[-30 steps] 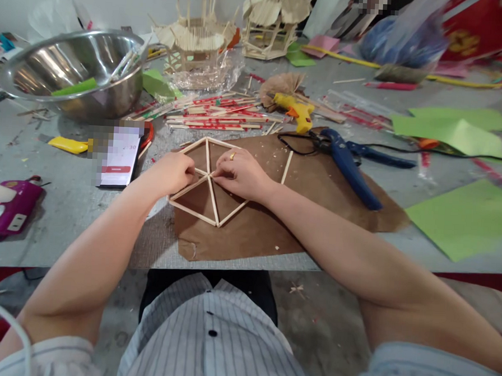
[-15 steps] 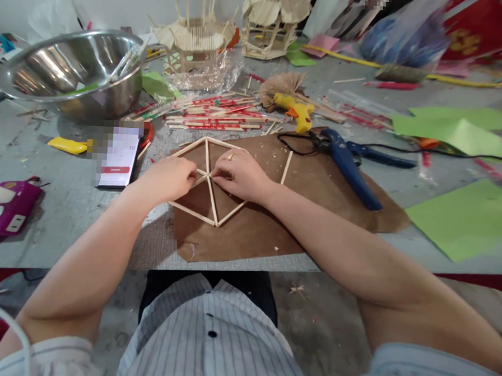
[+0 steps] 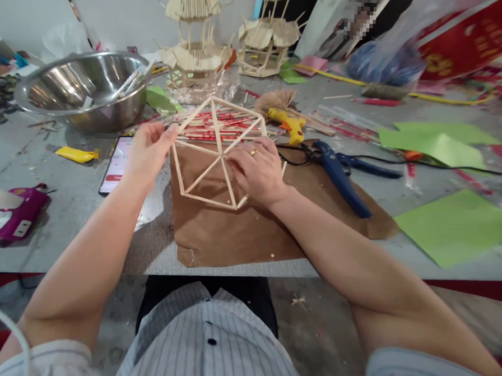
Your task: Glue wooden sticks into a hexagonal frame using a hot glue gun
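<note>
A hexagonal frame of thin wooden sticks, with spokes meeting at its middle, is tilted up off the brown paper sheet. My left hand pinches the frame's upper left corner. My right hand, with a ring on one finger, grips the frame's right side near its lower edge. A single loose stick lies on the paper just right of my right hand.
A steel bowl stands at the back left, a phone and a yellow tool near it. Red-and-wood sticks, a yellow glue gun, blue pliers, green paper, stick pagoda models and a purple object lie around.
The stick frame lay flat on the brown paper with both hands at its centre; now both hands have lifted and tilted it upright. My left hand shifted to its upper left corner.
</note>
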A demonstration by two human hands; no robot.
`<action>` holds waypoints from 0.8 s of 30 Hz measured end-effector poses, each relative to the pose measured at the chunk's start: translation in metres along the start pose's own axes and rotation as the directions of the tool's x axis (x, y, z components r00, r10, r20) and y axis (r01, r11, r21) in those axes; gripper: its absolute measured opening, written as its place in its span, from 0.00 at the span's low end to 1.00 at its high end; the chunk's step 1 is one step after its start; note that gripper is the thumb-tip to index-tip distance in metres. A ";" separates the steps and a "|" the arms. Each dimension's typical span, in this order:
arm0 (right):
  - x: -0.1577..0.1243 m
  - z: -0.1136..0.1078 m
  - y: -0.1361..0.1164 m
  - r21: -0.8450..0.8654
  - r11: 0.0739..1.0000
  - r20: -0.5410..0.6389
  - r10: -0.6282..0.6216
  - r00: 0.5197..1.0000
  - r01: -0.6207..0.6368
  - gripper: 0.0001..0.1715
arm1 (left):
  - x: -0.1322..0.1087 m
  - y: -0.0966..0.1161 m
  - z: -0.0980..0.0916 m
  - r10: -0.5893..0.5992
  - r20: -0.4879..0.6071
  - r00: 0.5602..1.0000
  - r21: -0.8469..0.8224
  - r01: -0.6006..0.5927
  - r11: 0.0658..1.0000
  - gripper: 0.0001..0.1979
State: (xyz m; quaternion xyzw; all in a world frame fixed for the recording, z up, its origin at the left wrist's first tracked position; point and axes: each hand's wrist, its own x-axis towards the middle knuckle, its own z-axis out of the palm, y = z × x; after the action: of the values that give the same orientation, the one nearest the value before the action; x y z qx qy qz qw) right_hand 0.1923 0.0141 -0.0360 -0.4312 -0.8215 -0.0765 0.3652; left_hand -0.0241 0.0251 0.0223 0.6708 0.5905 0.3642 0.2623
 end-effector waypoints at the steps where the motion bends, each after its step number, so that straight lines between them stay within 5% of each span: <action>1: 0.000 -0.001 0.003 -0.005 1.000 -0.032 0.008 0.999 -0.008 0.14 | -0.001 0.000 0.003 -0.106 0.094 0.990 -0.097 0.115 0.989 0.22; 3: 0.000 -0.004 0.008 -0.014 1.000 -0.078 0.021 0.997 -0.022 0.13 | -0.004 0.001 0.011 -0.193 0.324 0.926 -0.229 0.275 0.934 0.23; 7: -0.002 -0.006 0.012 -0.022 0.999 -0.136 0.026 0.990 -0.029 0.12 | -0.016 0.003 0.028 -0.127 0.391 0.912 -0.310 0.260 0.915 0.17; 12: -0.003 -0.004 0.011 0.011 0.998 -0.195 0.061 0.979 -0.060 0.11 | -0.022 0.000 0.038 -0.045 0.269 0.962 -0.373 0.147 0.916 0.15; 17: -0.002 0.002 0.009 0.195 0.963 -0.180 0.221 0.959 -0.185 0.14 | -0.023 -0.001 0.040 0.051 0.089 0.995 -0.167 -0.036 0.985 0.12; 24: 0.000 0.005 0.007 0.425 0.875 -0.069 0.288 0.955 -0.233 0.20 | -0.026 -0.009 0.043 0.294 -0.042 0.955 0.041 -0.293 0.955 0.11</action>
State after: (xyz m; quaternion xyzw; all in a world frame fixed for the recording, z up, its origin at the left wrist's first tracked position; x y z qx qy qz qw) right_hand 0.1953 0.0206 -0.0412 -0.4455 -0.7276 0.1204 0.5076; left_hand 0.0033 0.0042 -0.0151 0.7465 0.4966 0.4049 0.1795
